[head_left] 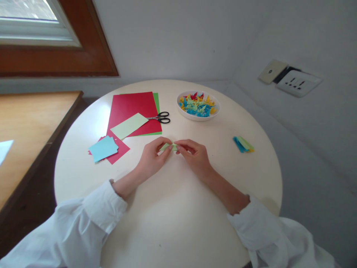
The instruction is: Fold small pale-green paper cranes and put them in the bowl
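Observation:
A small folded piece of light green paper [165,146] is pinched between both my hands near the middle of the round white table [173,223]. My left hand [153,156] grips its left side between thumb and fingers. On the right side, my right hand [195,155] pinches it the same way, thumb toward me. The fingertips of the two hands are close together and cover part of the paper, so its exact fold cannot be made out.
Beyond my left hand lie red sheets [134,106] over green ones, a pale green strip [129,125], scissors [164,120] and light blue squares [103,149]. A white bowl [198,118] holds several coloured folded papers. Folded pieces [243,144] lie at right.

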Available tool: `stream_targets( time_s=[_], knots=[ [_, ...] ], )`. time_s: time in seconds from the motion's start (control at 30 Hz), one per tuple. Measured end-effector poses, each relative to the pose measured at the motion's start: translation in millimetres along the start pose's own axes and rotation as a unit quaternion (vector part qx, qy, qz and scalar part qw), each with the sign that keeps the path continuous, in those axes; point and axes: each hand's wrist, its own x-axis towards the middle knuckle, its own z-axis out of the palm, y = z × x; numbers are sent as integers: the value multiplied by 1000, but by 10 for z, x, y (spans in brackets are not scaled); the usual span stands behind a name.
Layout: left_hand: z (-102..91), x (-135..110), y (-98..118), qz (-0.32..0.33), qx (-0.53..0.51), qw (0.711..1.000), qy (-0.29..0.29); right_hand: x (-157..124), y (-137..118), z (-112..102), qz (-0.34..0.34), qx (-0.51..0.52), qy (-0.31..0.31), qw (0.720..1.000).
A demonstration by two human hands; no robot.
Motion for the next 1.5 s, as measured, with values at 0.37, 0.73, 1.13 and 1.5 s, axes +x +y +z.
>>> stream_targets(
  time_s=[0.37,0.73,1.13,1.5],
  knots=[
    [-55,-2,63,87,92,992,4,17,50,-43,-65,-19,-4,998],
    [-38,-1,10,82,64,994,25,29,-18,-22,42,69,-2,997],
    [-63,22,78,16,8,1000,-22,11,-19,-54,35,68,-17,997],
    [-80,6,110,-16,16,999,-49,-26,-44,-22,3,32,-21,999]
  ],
)
